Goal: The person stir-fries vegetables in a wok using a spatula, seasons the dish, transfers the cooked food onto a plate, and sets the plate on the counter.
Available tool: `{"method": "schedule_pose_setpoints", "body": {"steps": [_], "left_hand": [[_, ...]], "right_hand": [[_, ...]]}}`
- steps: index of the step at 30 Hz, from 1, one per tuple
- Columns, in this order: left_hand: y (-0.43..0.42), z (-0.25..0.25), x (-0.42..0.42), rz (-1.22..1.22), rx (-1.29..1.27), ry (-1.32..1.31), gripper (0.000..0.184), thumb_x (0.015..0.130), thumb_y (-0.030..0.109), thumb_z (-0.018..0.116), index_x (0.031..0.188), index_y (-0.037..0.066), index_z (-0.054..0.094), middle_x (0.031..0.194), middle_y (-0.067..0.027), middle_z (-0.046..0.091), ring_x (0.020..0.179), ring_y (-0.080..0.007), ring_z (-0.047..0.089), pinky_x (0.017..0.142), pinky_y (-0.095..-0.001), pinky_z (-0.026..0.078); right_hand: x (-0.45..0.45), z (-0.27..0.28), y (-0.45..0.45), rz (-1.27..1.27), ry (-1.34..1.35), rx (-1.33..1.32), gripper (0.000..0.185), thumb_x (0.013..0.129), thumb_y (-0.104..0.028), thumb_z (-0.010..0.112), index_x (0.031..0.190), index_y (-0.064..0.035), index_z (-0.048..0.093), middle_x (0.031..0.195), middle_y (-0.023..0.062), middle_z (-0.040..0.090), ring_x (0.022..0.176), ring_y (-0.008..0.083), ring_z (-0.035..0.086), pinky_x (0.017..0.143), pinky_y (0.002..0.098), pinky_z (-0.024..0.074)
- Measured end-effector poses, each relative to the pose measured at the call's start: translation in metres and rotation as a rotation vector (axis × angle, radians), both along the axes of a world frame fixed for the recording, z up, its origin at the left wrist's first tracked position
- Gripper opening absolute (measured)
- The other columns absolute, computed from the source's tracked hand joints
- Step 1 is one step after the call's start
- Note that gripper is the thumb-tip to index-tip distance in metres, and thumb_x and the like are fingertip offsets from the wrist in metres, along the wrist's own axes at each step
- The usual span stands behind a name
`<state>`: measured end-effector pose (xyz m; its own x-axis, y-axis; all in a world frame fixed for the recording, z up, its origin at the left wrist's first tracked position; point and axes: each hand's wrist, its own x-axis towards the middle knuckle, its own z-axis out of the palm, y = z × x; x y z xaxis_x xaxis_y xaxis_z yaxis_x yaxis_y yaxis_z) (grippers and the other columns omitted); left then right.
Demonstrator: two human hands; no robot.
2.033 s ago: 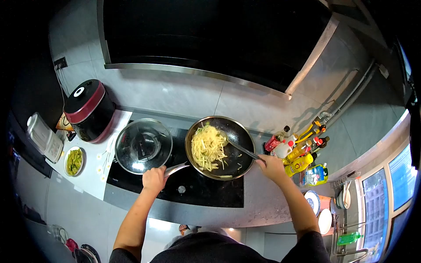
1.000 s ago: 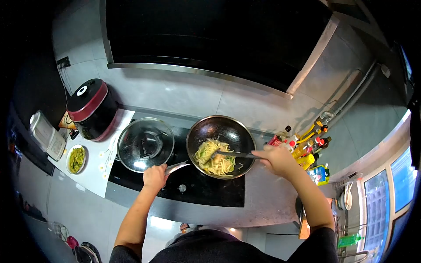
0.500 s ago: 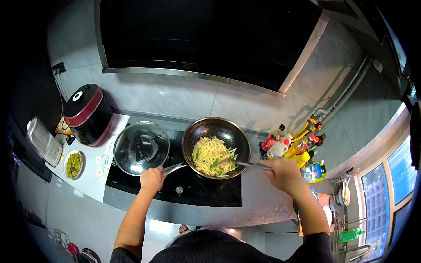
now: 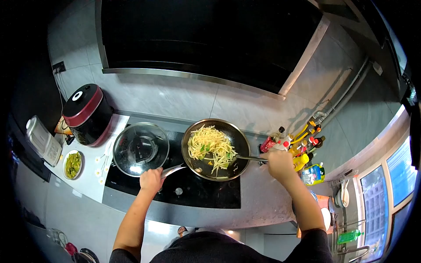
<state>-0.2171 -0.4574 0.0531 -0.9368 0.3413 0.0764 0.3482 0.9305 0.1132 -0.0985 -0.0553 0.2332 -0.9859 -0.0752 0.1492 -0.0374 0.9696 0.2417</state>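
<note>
A dark wok (image 4: 239, 136) sits on the right side of the black hob (image 4: 210, 196). My left hand (image 4: 151, 179) is closed round the wok's metal handle (image 4: 173, 170). Inside lie pale yellow shredded strips (image 4: 206, 141) with some green pieces, heaped toward the far left. My right hand (image 4: 278, 163) grips a spatula (image 4: 251, 158) by its handle, the shaft crossing the wok's right rim. The spatula's blade is partly hidden at the right edge of the food. Left of the wok lies a round glass lid (image 4: 131, 153), close to my left hand.
Several sauce bottles (image 4: 299, 162) stand right of the wok, near my right hand. At the left are a red-and-black cooker (image 4: 87, 116), a dish of green food (image 4: 73, 164) and a white appliance (image 4: 44, 140). A range hood (image 4: 197, 76) overhangs the hob.
The strips have shifted from the wok's middle toward its far left, baring the near side of the bottom. My right hand and the spatula have moved slightly up and right. My left hand stays on the handle.
</note>
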Motion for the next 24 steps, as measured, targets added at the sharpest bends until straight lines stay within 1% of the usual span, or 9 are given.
{"method": "schedule_pose_setpoints", "body": {"steps": [3,6,7,10,11,14,17,20,24], "left_hand": [[-0.001,-0.004,-0.001,-0.006,-0.007,0.016,0.03,0.079,0.038,0.072,0.094,0.014,0.066,0.073,-0.012,0.068,0.068,-0.0321,0.069,0.062,-0.0437,0.055],[0.0,0.004,0.001,-0.003,-0.009,0.016,0.028,0.078,0.036,0.073,0.094,0.014,0.066,0.074,-0.0117,0.068,0.069,-0.032,0.069,0.062,-0.0431,0.055],[0.001,0.006,0.002,-0.002,-0.01,0.016,0.027,0.078,0.035,0.073,0.093,0.014,0.066,0.075,-0.012,0.069,0.069,-0.0321,0.069,0.062,-0.0427,0.055],[0.001,0.004,0.001,0.0,-0.014,0.016,0.026,0.077,0.033,0.074,0.093,0.014,0.067,0.076,-0.0122,0.069,0.071,-0.032,0.069,0.063,-0.0422,0.055],[0.001,0.003,0.001,0.002,-0.016,0.017,0.026,0.077,0.032,0.074,0.093,0.014,0.067,0.076,-0.0122,0.069,0.071,-0.0319,0.069,0.063,-0.0421,0.055],[0.001,0.002,0.0,0.001,-0.007,0.0,0.025,0.076,0.031,0.074,0.093,0.014,0.066,0.076,-0.0123,0.069,0.071,-0.0319,0.069,0.064,-0.0419,0.055],[0.0,0.0,0.0,-0.002,-0.012,0.012,0.024,0.076,0.03,0.075,0.092,0.014,0.066,0.075,-0.0122,0.069,0.071,-0.0318,0.069,0.064,-0.042,0.055],[0.0,0.002,0.0,0.001,-0.019,-0.003,0.024,0.075,0.029,0.075,0.091,0.014,0.066,0.074,-0.0121,0.068,0.07,-0.032,0.069,0.064,-0.0421,0.055],[0.0,0.002,0.0,0.008,-0.012,-0.004,0.025,0.075,0.029,0.075,0.092,0.014,0.065,0.074,-0.012,0.068,0.07,-0.0315,0.069,0.063,-0.042,0.055]], "right_hand": [[-0.026,-0.039,-0.012,-0.048,0.047,-0.108,0.019,0.081,-0.02,0.066,0.099,-0.0149,0.071,0.083,0.0104,0.066,0.078,0.0293,0.068,0.064,0.0406,0.0543],[-0.03,-0.041,-0.005,-0.233,0.001,-0.041,0.018,0.084,-0.025,0.065,0.096,-0.0122,0.07,0.087,0.0104,0.067,0.081,0.0292,0.069,0.067,0.0401,0.0552],[-0.025,-0.014,-0.015,-0.32,-0.081,-0.048,0.023,0.087,-0.029,0.063,0.094,-0.0087,0.071,0.093,0.0124,0.069,0.085,0.0295,0.07,0.07,0.0409,0.0556],[-0.031,-0.012,0.005,-0.436,-0.149,0.086,0.026,0.085,-0.029,0.061,0.088,-0.0051,0.07,0.085,0.0174,0.068,0.081,0.032,0.068,0.065,0.0467,0.0521],[-0.042,-0.034,0.021,-0.387,-0.186,0.112,0.035,0.085,-0.035,0.061,0.077,-0.0018,0.07,0.079,0.019,0.068,0.077,0.0295,0.069,0.061,0.0445,0.0511],[-0.075,-0.089,0.034,-0.551,-0.464,-0.498,0.036,0.088,-0.032,0.058,0.095,0.001,0.07,0.093,0.0226,0.069,0.086,0.0365,0.069,0.076,0.0441,0.0527],[-0.067,-0.126,0.044,-0.401,-0.34,-0.827,0.033,0.088,-0.032,0.058,0.1,-0.0026,0.069,0.09,0.0231,0.068,0.082,0.0405,0.067,0.075,0.0445,0.0522],[-0.041,-0.122,0.04,-0.159,-0.058,-0.662,0.027,0.088,-0.033,0.06,0.098,-0.0106,0.071,0.087,0.0208,0.068,0.079,0.0398,0.066,0.072,0.0466,0.0521],[-0.012,-0.052,0.014,-0.137,-0.018,-0.416,0.023,0.085,-0.029,0.063,0.096,-0.0108,0.072,0.081,0.0178,0.067,0.076,0.0378,0.066,0.069,0.0475,0.0513]]}}
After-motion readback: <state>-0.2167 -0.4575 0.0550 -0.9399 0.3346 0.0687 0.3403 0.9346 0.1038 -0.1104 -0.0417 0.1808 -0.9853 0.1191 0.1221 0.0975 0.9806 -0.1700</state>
